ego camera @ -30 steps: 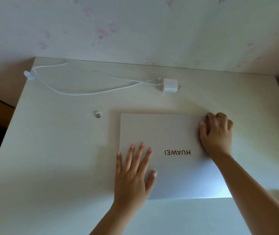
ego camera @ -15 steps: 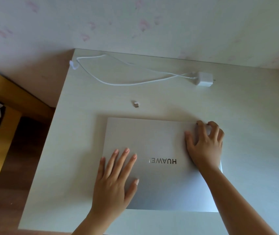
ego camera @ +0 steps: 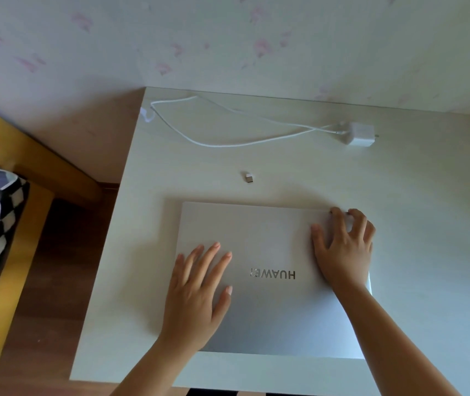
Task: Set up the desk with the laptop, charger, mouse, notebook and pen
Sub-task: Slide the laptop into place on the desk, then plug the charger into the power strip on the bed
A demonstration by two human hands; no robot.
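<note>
Laptop (ego camera: 271,281) lies closed, centre of the tabletop (ego camera: 428,224), w/ your left hand (ego camera: 196,292) flat and spread on the lid, gripping nothing, and your right hand (ego camera: 345,250) loosely curled at the far right corner, fingertips on the lid edge. Charger (ego camera: 361,134) w/ cable sits near the back, apart from the laptop; a small USB dongle (ego camera: 249,177) lies between them. So approx. two of five are out: lid not yet opened, charger not connected, and mouse, notebook, pen aren't in view.

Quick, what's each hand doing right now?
Left hand: open, flat on the closed laptop lid, holding nothing.
Right hand: open, fingers curled at the lid's far right corner.
</note>
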